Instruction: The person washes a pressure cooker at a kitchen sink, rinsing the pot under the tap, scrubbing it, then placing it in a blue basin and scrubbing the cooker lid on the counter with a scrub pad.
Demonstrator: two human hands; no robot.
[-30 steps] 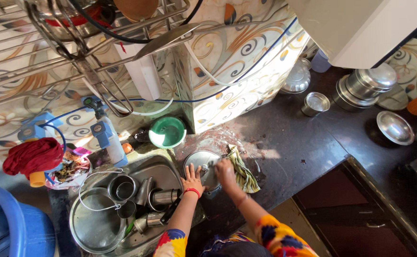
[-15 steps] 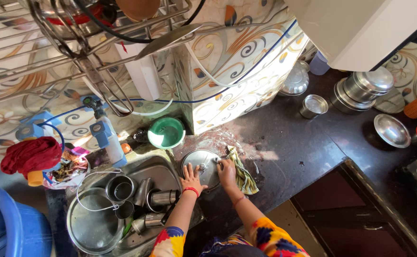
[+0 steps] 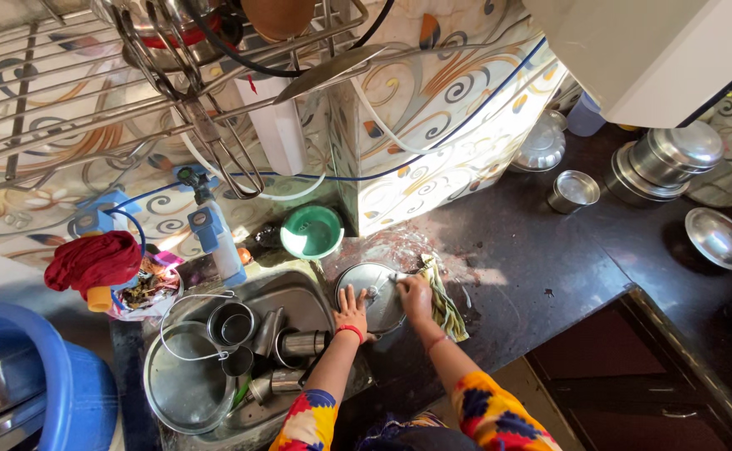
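A round steel lid (image 3: 380, 280) lies on the dark counter beside the sink. My left hand (image 3: 353, 308) lies flat on its near left edge, fingers spread, a red band at the wrist. My right hand (image 3: 416, 294) is closed and presses on the lid's right side, next to a yellow-green cloth (image 3: 444, 302) lying at the lid's right. Whether the right hand holds a small scrubber is not clear.
The steel sink (image 3: 295, 292) holds several steel cups and a large pan (image 3: 186, 390). A green bowl (image 3: 312, 231) sits behind the lid. Steel pots (image 3: 671, 163), bowls (image 3: 719, 238) and a cup (image 3: 572, 190) stand at the counter's right. A blue tub (image 3: 65, 384) is at left, a dish rack overhead.
My right hand has shifted a little along the lid's right edge while the left stays flat on it. The view has swung slightly, moving everything rightward in frame.
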